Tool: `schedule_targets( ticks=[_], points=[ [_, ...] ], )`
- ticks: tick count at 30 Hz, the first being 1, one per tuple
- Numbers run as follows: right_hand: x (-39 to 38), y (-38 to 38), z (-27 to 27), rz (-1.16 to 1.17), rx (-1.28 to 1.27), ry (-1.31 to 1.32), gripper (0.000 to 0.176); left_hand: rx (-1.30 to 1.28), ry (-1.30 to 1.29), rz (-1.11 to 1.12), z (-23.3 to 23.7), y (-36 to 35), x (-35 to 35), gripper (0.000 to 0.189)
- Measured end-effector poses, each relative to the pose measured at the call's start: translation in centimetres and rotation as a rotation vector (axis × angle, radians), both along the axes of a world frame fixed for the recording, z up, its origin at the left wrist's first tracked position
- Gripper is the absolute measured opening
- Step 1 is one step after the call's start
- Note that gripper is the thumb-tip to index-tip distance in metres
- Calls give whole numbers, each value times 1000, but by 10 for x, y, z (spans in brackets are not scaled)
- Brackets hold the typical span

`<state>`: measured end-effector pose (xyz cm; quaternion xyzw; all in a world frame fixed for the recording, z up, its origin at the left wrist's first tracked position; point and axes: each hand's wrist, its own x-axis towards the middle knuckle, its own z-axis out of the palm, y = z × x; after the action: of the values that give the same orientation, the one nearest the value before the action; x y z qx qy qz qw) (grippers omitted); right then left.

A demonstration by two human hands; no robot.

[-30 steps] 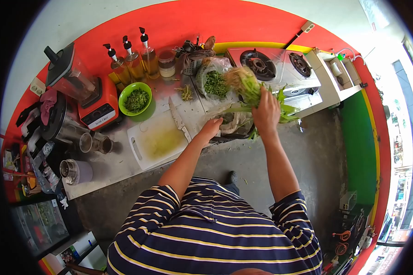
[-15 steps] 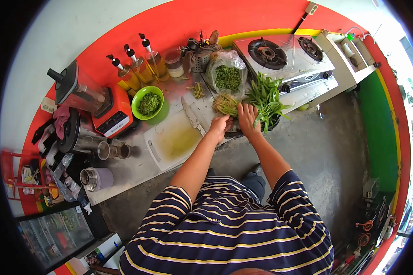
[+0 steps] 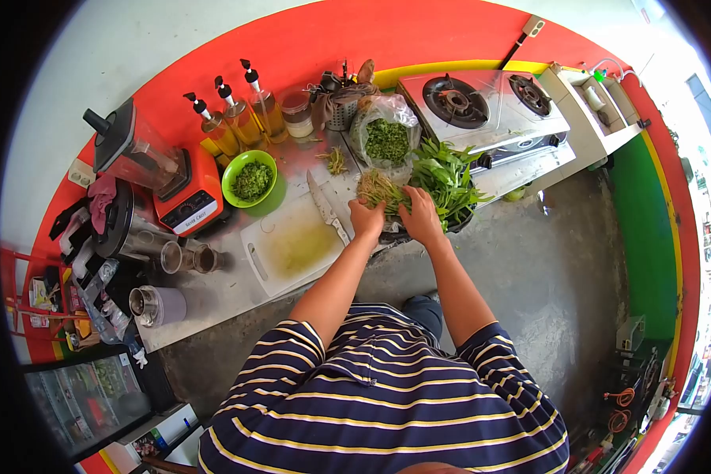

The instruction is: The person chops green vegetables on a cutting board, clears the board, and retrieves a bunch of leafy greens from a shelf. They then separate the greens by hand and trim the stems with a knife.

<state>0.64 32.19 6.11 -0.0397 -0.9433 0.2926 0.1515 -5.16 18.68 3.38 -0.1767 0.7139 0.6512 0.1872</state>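
A bunch of leafy greens [image 3: 448, 180], probably water spinach, lies at the counter's front edge, with its pale roots [image 3: 378, 189] pointing left. My left hand [image 3: 366, 218] is closed at the root end. Beside it, my right hand [image 3: 421, 215] grips the stems where the leaves begin. The fingertips of both hands are partly hidden among the stems. Under the bunch is a dark container [image 3: 395, 235], mostly covered. Left of my left hand a knife [image 3: 324, 204] lies on the white cutting board [image 3: 262, 237], which is stained green.
Behind the bunch stands a plastic bag [image 3: 387, 141] of chopped greens. A green bowl [image 3: 253, 180] of chopped greens sits near the orange blender [image 3: 188, 193]. Pump bottles [image 3: 245, 122] line the wall. The gas stove [image 3: 490, 103] is at the right, and root trimmings [image 3: 336, 161] lie behind the knife.
My left hand has moved slightly left and up onto the root end. My right hand has shifted a little left along the stems, and the bunch has moved slightly left.
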Motion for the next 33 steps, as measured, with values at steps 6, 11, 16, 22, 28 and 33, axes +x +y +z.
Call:
schedule_targets(
  ticks=[6,11,16,22,28,33],
  points=[
    [-17,2,1,2,30,-39,36,-207,515,-242,4,-5,5,31],
    [-30,9,-12,-5,106,-147,30,-345,686,-424,-4,-5,11,30],
    [-24,8,-19,-8,54,-138,27,-302,597,-417,6,-11,16,25],
    [-24,3,-20,-29,-17,-201,21,-368,603,-456,-4,-14,13,26],
    [-29,4,-32,-33,36,-258,28,-400,655,-519,-11,-20,11,32],
    [-24,6,-28,-20,-23,-171,24,-380,739,-569,-6,-26,14,39]
  ],
)
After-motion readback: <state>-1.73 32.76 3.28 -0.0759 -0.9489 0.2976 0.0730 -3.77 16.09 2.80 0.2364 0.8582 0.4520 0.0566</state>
